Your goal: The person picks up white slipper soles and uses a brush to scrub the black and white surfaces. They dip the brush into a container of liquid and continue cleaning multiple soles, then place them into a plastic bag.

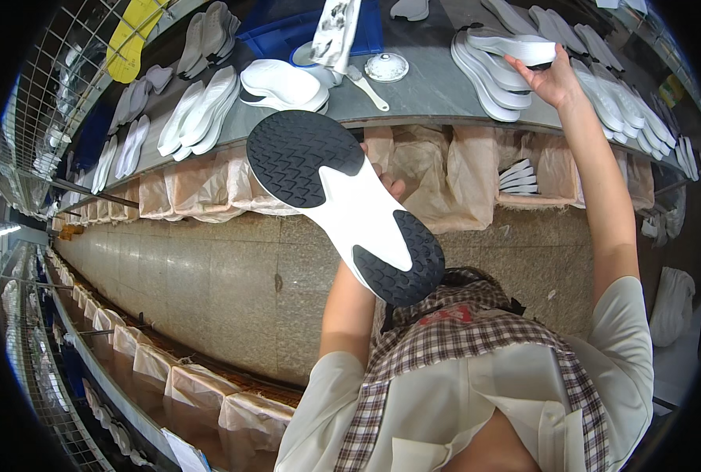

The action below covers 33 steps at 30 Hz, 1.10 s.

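Observation:
A white shoe sole (350,212) with black patterned tread pads faces up toward me, tread side showing. My left hand (391,184) grips it from behind, most of the fingers hidden by the sole. At the right of the bench, my right hand (551,77) is closed round the end of another white sole (516,47), which is above a stack of white soles (484,82). Left of the bench middle lies a pair of white soles (284,82).
The grey bench (429,67) carries several more sole stacks, a blue bin (280,35), a white brush (368,88), a stained cloth (335,35) and a round white-topped dish (387,68). Lined boxes (429,177) sit beneath it. More lined boxes (201,389) stand at lower left.

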Each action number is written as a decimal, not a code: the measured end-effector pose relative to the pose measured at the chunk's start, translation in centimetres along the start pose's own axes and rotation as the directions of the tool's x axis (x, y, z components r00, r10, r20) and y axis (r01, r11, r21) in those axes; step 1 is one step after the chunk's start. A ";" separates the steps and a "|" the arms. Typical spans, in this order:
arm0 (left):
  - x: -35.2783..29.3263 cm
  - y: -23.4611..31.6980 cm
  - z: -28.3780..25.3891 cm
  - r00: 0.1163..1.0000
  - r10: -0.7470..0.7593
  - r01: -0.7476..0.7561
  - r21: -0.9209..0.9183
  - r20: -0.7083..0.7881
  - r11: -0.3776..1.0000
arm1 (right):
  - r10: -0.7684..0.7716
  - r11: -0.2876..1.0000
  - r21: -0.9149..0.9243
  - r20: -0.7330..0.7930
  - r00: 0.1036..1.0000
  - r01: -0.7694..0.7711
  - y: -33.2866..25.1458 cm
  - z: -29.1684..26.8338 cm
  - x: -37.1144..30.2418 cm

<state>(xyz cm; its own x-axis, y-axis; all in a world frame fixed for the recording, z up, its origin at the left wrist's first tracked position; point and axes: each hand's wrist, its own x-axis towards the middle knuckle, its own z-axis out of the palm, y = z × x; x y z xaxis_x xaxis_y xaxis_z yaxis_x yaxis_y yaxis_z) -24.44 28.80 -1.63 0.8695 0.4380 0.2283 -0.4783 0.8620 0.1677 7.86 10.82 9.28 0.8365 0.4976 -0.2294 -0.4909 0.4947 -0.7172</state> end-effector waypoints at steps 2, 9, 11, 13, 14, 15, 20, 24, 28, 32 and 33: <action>-0.3 0.1 0.3 0.997 0.025 -0.021 0.063 -0.074 0.998 | 0.026 0.999 -0.020 0.030 0.999 -0.025 -0.4 -0.4 0.3; -1.2 0.7 0.2 0.986 0.029 -0.010 0.114 -0.164 0.993 | -0.036 0.842 -0.539 -0.055 0.998 0.001 -1.9 -2.9 0.4; -1.2 0.7 0.0 0.991 -0.008 0.023 0.119 -0.132 0.993 | -0.030 0.799 -0.602 -0.075 0.997 -0.021 -2.0 -3.7 0.4; -1.3 0.6 -0.2 0.988 -0.026 0.049 0.147 -0.150 0.988 | -0.084 0.790 -0.613 -0.080 0.993 0.018 -1.9 -4.2 0.0; -1.4 0.7 -0.3 0.986 -0.038 0.065 0.161 -0.165 0.985 | -0.139 0.785 -0.619 -0.136 0.981 0.026 -1.9 -4.4 -0.4; -1.5 0.6 -0.3 0.982 -0.050 0.081 0.172 -0.180 0.982 | -0.185 0.780 -0.624 -0.160 0.970 0.045 -1.6 -4.4 -0.9; -2.3 0.4 0.3 0.957 -0.114 0.169 0.193 -0.268 0.967 | -0.430 0.692 -0.633 0.025 0.903 0.347 2.2 -2.7 -6.2; -2.4 0.0 0.9 0.933 -0.150 0.221 0.191 -0.327 0.956 | -0.328 0.584 -0.686 0.290 0.899 0.434 6.9 0.2 -11.9; -2.5 -0.1 0.8 0.916 -0.172 0.254 0.192 -0.363 0.948 | -0.154 0.556 -0.673 0.494 0.856 0.488 10.1 3.0 -16.9; -2.4 -0.1 -0.8 0.929 -0.212 0.290 0.242 -0.305 0.926 | 0.151 0.290 -0.742 0.660 0.736 0.605 11.4 4.8 -20.5; -2.2 0.0 -1.4 0.935 -0.227 0.303 0.286 -0.272 0.909 | 0.211 0.209 -0.751 0.660 0.721 0.626 12.4 5.0 -21.2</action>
<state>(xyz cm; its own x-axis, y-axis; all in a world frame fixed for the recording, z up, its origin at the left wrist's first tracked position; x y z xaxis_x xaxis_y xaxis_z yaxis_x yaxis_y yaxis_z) -26.16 28.19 -3.50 0.9552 0.2836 -0.0849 -0.2063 0.8435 0.4960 -17.18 9.97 8.53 0.3391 0.9333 0.1181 0.6041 -0.1198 -0.7879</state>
